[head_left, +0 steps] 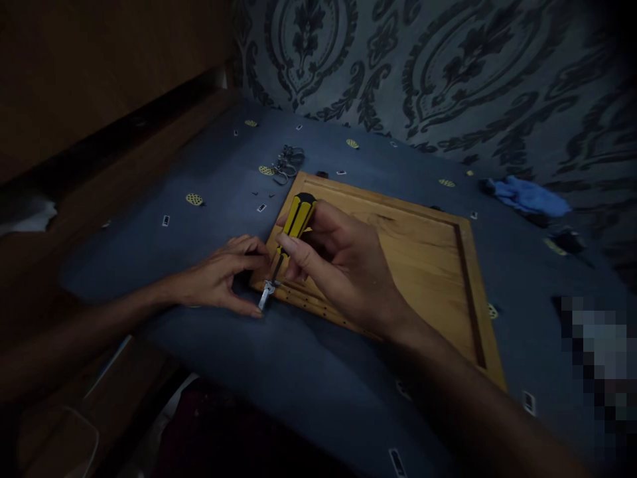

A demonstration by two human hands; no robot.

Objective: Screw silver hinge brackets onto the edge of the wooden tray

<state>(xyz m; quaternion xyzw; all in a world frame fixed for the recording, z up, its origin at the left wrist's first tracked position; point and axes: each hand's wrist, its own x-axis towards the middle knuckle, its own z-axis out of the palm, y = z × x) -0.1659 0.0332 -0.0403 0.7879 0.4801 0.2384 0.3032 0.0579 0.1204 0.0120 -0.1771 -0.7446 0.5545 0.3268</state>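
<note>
My right hand [348, 265] grips a yellow-and-black screwdriver [298, 219], tilted with its shaft pointing down. The screwdriver's tip meets a small metal hinge [267, 293] at the near left corner of a wooden cabinet door [413, 245]. Beside that corner is my left hand [223, 272], thumb and fingers spread apart. Its thumb tip reaches the hinge's outer end, and its fingertips are by the door's left edge. Whether the thumb presses on the hinge is hard to make out. Several dark holes run along the door's near edge.
A pile of metal hinges [288, 162] lies behind the door, with small dark screws [263, 194] nearby. The patterned blue cloth [213, 159] covers the surface. A blue cloth bundle [530, 196] sits at the right by the patterned backing. Wooden furniture [109, 79] borders the left.
</note>
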